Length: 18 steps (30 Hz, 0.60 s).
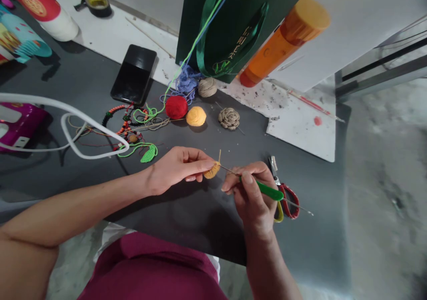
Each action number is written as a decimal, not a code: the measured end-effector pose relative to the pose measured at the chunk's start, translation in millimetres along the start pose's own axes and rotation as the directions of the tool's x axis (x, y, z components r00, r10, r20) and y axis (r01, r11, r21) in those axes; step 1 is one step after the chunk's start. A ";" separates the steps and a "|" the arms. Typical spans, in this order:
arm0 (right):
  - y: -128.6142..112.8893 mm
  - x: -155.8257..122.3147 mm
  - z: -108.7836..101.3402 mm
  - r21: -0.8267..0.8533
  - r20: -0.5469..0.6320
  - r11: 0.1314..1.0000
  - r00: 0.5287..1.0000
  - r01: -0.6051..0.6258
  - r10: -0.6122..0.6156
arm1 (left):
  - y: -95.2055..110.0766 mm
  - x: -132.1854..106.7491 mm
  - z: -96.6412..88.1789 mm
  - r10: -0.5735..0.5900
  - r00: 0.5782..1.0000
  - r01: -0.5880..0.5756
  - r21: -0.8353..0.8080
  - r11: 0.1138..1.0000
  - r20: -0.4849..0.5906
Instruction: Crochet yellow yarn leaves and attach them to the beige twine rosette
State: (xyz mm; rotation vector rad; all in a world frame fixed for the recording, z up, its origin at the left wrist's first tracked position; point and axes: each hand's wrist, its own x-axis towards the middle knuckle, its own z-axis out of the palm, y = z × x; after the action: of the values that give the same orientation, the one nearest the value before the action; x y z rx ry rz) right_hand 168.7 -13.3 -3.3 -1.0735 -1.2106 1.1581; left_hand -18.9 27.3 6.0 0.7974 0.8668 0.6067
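A small orange crochet piece (212,170) is being held just above the dark table (187,220), near its front edge, between the two hands. It is being pinched by the left hand (176,169), whose thumb and fingers are closed on it. A short yarn end is standing up from the piece.

A crochet hook (267,190) with a green handle is being gripped by the right hand (251,193), with the fingers curled tightly around it. Its thin metal tip is being pointed into the piece.

Just beside the right hand, scissors (287,198) with red handles are lying on the table. Further back, a red crochet flower (176,107), a yellow crochet flower (195,116) and a beige crochet flower (228,118) are lying in a row, well apart from the hands. A green crochet leaf (149,154) is lying near the left wrist.

Behind them, a green paper bag (240,20) is standing beside an orange tube (283,38). Gold writing is being shown on the bag, but it cannot be read. A black phone (134,74) is lying face up to the left of the bag.
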 end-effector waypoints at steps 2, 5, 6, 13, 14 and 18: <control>1.9 -2.5 -3.8 -0.093 0.052 0.989 0.992 0.116 -0.112 | -0.2 0.7 -0.3 -0.005 1.000 0.005 -0.005 1.000 -0.011; 5.3 -3.8 -11.0 -0.244 0.199 0.915 0.940 0.323 -0.279 | -0.9 1.5 -1.2 -0.021 0.999 0.021 -0.005 1.000 -0.029; 5.9 -3.3 -12.8 -0.283 0.244 0.882 0.918 0.377 -0.313 | -1.1 1.7 -1.5 -0.025 0.999 0.025 -0.001 1.000 -0.035; -5.0 4.6 -9.5 -0.393 0.369 0.754 0.841 0.526 -0.395 | -0.3 3.0 -2.2 -0.039 0.998 0.038 -0.020 0.999 -0.049; -6.5 4.8 -8.4 -0.405 0.368 0.746 0.841 0.529 -0.396 | 0.5 3.2 -2.0 -0.033 0.998 0.032 -0.027 0.999 -0.055; -6.4 2.6 -7.5 -0.425 0.319 0.753 0.861 0.503 -0.395 | 3.4 3.8 -1.2 -0.018 0.996 0.014 -0.040 0.999 -0.085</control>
State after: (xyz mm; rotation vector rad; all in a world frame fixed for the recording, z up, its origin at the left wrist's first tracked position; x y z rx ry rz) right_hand 176.6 -11.4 2.8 -0.9517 -1.8900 0.5913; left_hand -18.3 32.5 6.7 0.7324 0.9352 0.6455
